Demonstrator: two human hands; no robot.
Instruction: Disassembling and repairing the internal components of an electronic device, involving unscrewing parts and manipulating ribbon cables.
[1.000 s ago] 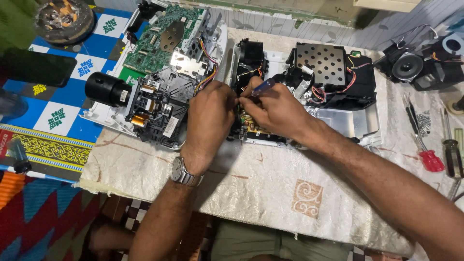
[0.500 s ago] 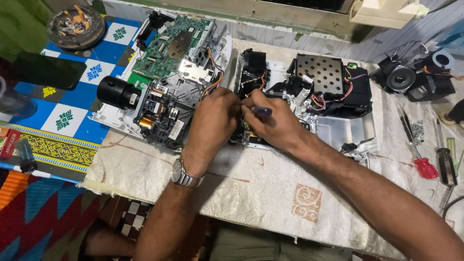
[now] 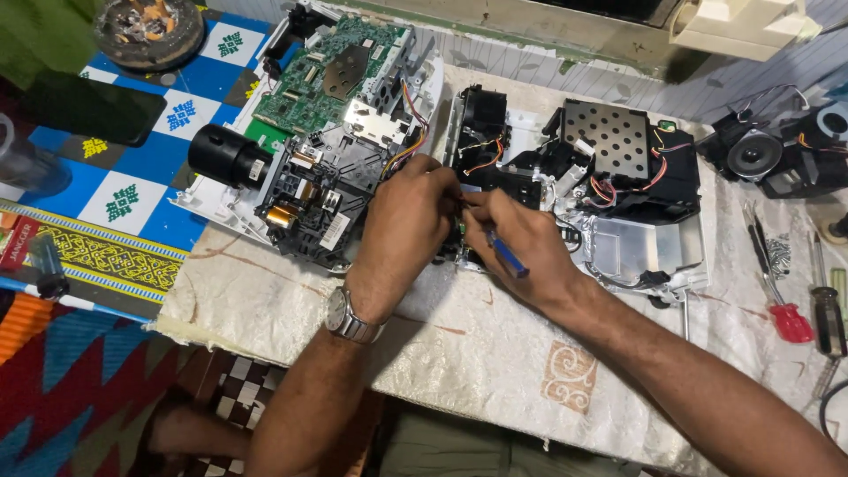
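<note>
Working from the near edge of the tabletop [image 3: 495, 371], which is covered by a pale cloth, both forearms reach up toward an opened projector [image 3: 353, 168] lying in pieces at the middle. The left hand [image 3: 402, 230], a metal wristwatch [image 3: 352, 316] on its wrist, rests curled with its fingertips down at the right edge of the projector's main body; whether it pinches anything cannot be told, since the fingers hide the spot. The right hand [image 3: 521, 243] is closed round a small blue-handled screwdriver [image 3: 505, 254], its tip pointing into the gap just right of the projector where the two hands meet.

Just right of the projector sits its second half — a white tray [image 3: 654, 243] holding a black block with a perforated metal plate [image 3: 605, 137] and red, black and yellow wires. Near the projector's left end a black lens barrel [image 3: 221, 155] sticks out, and at its far end lies a green circuit board [image 3: 331, 75].

Well right of the projector, at the tabletop's edge, lie a red-handled screwdriver [image 3: 782, 305] and a dark-handled one [image 3: 829, 318]. Farther back on that side stands a black speaker part [image 3: 760, 155] with wires.

Left of the projector a blue-and-white patterned mat [image 3: 132, 190] spreads out — a dark phone [image 3: 93, 110] lies on it, and beyond that, a round ashtray [image 3: 148, 31].
</note>
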